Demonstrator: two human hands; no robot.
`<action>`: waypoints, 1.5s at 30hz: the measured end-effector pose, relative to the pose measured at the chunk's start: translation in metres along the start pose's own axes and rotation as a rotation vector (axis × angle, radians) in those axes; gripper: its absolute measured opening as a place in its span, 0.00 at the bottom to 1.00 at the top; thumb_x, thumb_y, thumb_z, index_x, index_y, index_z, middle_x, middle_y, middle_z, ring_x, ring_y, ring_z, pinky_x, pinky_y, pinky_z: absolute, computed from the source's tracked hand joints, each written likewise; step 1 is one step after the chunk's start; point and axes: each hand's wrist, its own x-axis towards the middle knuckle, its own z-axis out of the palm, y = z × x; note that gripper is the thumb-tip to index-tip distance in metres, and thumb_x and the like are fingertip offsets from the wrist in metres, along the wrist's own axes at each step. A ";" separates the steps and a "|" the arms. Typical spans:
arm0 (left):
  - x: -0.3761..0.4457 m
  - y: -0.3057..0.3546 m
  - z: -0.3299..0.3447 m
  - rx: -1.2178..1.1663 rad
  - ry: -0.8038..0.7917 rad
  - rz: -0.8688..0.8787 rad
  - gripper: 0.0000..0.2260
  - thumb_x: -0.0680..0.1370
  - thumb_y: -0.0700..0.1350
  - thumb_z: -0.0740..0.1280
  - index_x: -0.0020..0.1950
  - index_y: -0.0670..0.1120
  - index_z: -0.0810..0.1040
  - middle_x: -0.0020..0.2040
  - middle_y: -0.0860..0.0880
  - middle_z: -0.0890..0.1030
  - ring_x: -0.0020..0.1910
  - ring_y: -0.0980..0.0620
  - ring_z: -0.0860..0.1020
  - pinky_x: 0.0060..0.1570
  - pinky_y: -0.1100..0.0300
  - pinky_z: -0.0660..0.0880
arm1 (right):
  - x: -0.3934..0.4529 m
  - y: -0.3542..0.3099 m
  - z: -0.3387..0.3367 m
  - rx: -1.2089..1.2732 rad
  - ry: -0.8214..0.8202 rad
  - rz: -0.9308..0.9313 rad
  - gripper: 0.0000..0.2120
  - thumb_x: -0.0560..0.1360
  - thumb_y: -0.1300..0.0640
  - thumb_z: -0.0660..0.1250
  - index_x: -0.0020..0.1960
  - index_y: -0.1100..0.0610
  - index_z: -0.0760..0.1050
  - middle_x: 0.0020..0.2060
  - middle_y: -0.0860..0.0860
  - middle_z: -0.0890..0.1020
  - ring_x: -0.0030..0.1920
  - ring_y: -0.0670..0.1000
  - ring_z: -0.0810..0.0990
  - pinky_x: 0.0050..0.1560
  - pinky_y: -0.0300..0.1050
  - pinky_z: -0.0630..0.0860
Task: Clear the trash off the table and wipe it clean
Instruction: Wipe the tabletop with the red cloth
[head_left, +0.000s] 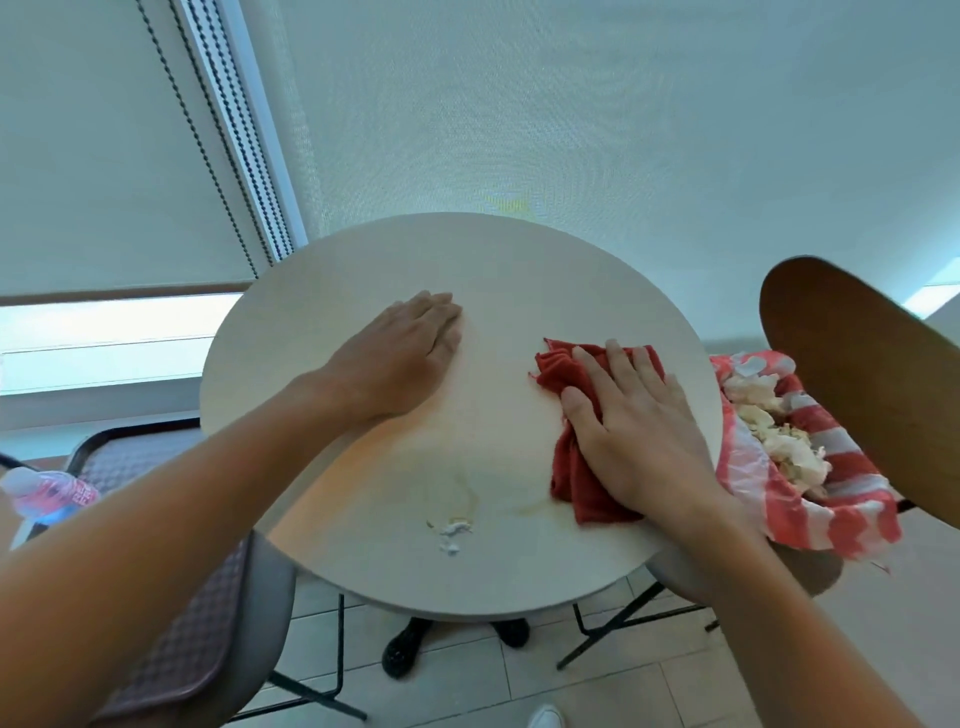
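Already the round desk (519, 260) carries no big trash, and what remains on it is a small white crumb pile (453, 532) near the front edge, with a thin yellowish wet smear (467, 493) just beside it. The right hand (631, 431) lies flat with spread fingers on a crumpled red cloth (576, 467) and presses it to the desk on the right side; it does not grip the cloth, it only pins it down. The left hand (402, 358) rests open and flat on the bare top, holding nothing, and it seems to steady the desk. A red and white striped bag (779, 499) full of crumpled white tissue (779, 441) sits just beyond the right edge of the desk, beside a brown chair back (857, 389). The risks, as I judge them, are these. If the cloth sweeps toward the front, the crumbs can fall over the near edge to the floor, instead of into the bag. If the cloth only passes over the smear without pressure, it can spread the liquid wider. Also a wide stroke to the right can push the bag and spill the tissue. A plastic bottle (44, 493) lies on a seat at the left, well apart from the desk.
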 end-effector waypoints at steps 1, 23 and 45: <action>0.000 -0.001 0.000 -0.006 -0.005 -0.003 0.22 0.85 0.54 0.49 0.78 0.48 0.63 0.80 0.52 0.60 0.79 0.54 0.53 0.78 0.54 0.50 | -0.007 -0.006 0.002 -0.007 0.006 0.032 0.29 0.82 0.38 0.43 0.82 0.42 0.47 0.82 0.47 0.45 0.81 0.49 0.40 0.80 0.54 0.39; -0.058 -0.067 -0.042 -0.135 0.198 -0.199 0.19 0.85 0.51 0.55 0.75 0.48 0.68 0.76 0.51 0.67 0.77 0.54 0.61 0.73 0.61 0.53 | 0.072 -0.126 0.027 -0.095 -0.090 -0.332 0.32 0.81 0.34 0.42 0.82 0.44 0.44 0.82 0.50 0.45 0.81 0.54 0.40 0.79 0.58 0.38; -0.111 -0.047 -0.044 -0.268 0.273 -0.148 0.21 0.84 0.57 0.52 0.74 0.50 0.70 0.72 0.53 0.72 0.71 0.60 0.67 0.70 0.64 0.61 | 0.038 -0.133 0.013 -0.197 -0.225 -1.406 0.25 0.86 0.46 0.53 0.82 0.43 0.52 0.82 0.46 0.48 0.81 0.48 0.38 0.80 0.54 0.44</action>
